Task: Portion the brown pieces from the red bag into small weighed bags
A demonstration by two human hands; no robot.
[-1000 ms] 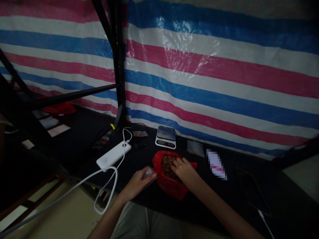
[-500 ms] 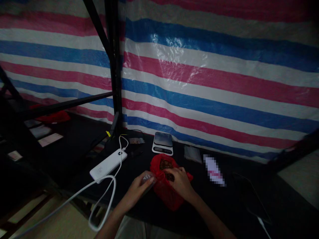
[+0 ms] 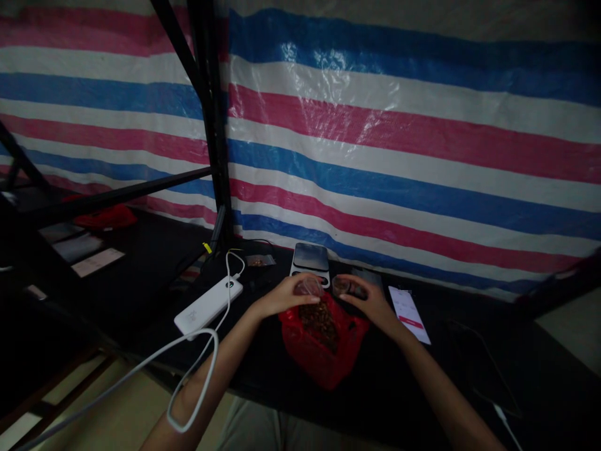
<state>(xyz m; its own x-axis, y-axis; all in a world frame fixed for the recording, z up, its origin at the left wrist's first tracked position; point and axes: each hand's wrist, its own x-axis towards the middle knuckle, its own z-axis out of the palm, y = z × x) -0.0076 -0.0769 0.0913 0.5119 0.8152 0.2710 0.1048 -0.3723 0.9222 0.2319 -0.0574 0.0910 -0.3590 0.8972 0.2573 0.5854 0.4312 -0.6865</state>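
Note:
A red plastic bag full of small brown pieces lies open on the dark table in front of me. Both hands are raised over its far edge, just before a small digital scale. My left hand pinches a small clear bag at its top. My right hand is closed on a small clear packet holding brown bits. The two hands are a short gap apart.
A white power bank with a looping white cable lies left of the bag. A white card and a dark tablet lie to the right. A black post and a striped tarp stand behind.
Both hands have moved away from me, from beside and inside the red bag up to its far edge by the scale. The right hand has come out of the bag holding a small packet.

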